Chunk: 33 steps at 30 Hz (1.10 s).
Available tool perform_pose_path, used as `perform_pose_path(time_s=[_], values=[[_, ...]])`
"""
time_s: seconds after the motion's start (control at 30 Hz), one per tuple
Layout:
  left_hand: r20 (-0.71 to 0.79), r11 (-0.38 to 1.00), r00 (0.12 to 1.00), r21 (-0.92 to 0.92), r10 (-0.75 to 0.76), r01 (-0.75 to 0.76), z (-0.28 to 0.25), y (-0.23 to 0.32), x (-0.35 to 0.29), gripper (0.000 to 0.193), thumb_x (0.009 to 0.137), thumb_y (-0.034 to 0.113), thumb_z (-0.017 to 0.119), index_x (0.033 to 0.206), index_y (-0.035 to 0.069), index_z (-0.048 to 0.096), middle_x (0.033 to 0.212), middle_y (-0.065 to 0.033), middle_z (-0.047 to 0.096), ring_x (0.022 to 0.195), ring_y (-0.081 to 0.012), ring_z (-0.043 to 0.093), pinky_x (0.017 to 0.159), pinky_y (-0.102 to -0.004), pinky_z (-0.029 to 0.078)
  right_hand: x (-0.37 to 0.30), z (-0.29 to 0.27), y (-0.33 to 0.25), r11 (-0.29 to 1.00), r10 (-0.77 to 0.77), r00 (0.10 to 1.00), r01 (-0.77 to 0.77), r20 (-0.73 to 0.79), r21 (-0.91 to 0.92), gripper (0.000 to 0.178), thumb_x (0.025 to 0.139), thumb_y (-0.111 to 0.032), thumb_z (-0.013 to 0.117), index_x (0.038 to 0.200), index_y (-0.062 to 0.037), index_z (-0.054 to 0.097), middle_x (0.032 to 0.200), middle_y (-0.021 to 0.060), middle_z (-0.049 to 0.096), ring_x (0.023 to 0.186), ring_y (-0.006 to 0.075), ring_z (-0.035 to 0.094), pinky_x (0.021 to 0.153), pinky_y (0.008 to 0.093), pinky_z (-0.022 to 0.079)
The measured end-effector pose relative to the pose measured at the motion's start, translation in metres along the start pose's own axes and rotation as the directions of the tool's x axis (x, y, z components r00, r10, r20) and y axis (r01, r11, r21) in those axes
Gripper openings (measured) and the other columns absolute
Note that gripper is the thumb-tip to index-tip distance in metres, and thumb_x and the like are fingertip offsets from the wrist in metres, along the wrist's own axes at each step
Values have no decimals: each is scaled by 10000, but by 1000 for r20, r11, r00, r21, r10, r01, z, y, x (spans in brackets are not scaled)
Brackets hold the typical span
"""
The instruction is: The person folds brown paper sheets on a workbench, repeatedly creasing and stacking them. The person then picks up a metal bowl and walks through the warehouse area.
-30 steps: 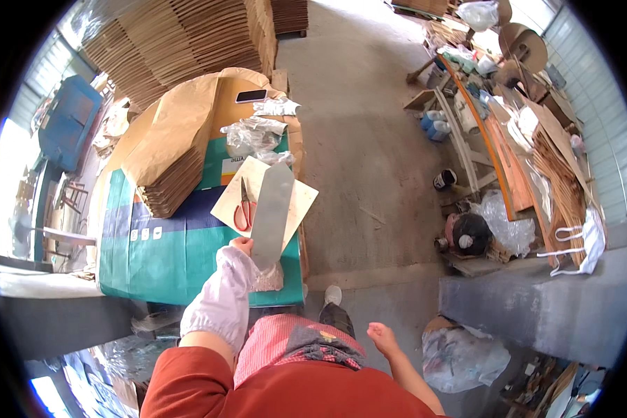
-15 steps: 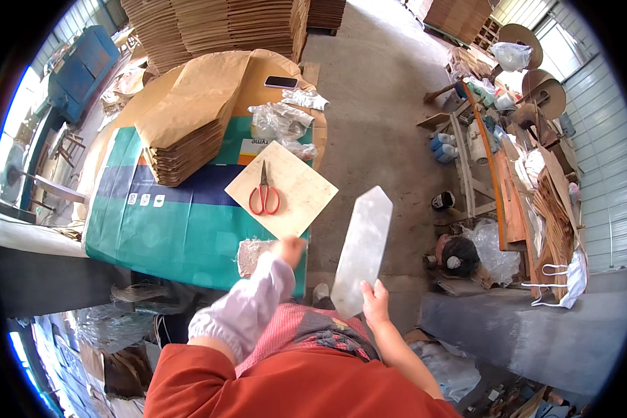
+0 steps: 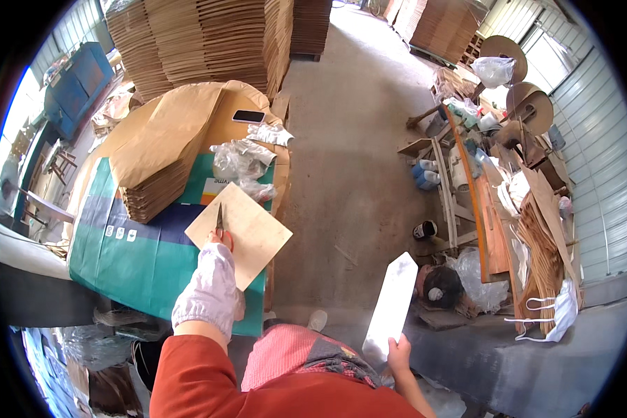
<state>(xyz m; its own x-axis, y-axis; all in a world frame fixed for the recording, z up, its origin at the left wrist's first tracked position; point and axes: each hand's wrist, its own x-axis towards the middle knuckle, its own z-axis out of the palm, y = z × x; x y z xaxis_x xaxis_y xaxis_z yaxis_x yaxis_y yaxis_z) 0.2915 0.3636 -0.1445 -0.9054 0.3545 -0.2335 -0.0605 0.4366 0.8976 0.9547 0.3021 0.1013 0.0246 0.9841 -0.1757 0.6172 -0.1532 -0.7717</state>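
Observation:
My left hand (image 3: pixel 219 242), its forearm in a pale sleeve cover, is closed over the handles of red-handled scissors (image 3: pixel 220 217). The scissors lie on a pale square board (image 3: pixel 261 237), dark blades pointing away from me. The hand and sleeve hide part of the handles. Off the table to the right, my right hand (image 3: pixel 399 354) grips the near end of a long, flat white strip (image 3: pixel 391 303) with a pointed far end. A pale pinkish pad (image 3: pixel 240 306) is mostly covered by my left sleeve.
The table has a green and blue cover (image 3: pixel 129 261). On it are a stack of folded brown paper (image 3: pixel 161 157), a phone (image 3: pixel 249 116), a white glove (image 3: pixel 270 134) and crumpled clear plastic (image 3: pixel 238 160). A cluttered wooden bench (image 3: pixel 475 202) stands to the right.
My left hand has moved forward from the board's near corner onto the scissors handles. My right hand has shifted right and nearer with the white strip. The view has shifted too.

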Motion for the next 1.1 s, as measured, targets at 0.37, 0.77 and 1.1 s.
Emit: perform_pose_path(time_s=[0.37,0.77,1.1], values=[[56,779,994,617,96,-110,-3,91,-80,243,892,252,586,982,26,575,817,-144,669,719,-268,673,631,-386,541,156,25,-91,987,-149,938,159,314,-6,228,886,-183,592,961,30,619,811,194,656,737,267,642,687,372,489],[324,759,946,-609,-29,232,64,239,-166,201,898,193,663,962,94,501,838,-33,621,639,-126,565,534,-246,436,286,250,-262,883,-346,467,-133,814,451,313,986,-309,558,888,-13,587,773,-35,553,716,58,458,628,247,430],[-282,876,917,-465,-282,126,11,228,-182,383,790,-14,680,1062,124,450,817,41,478,600,-58,480,461,-198,358,568,437,-283,832,-446,803,534,395,-148,644,815,-356,695,1270,39,468,1202,263,569,1133,385,551,971,459,435]])
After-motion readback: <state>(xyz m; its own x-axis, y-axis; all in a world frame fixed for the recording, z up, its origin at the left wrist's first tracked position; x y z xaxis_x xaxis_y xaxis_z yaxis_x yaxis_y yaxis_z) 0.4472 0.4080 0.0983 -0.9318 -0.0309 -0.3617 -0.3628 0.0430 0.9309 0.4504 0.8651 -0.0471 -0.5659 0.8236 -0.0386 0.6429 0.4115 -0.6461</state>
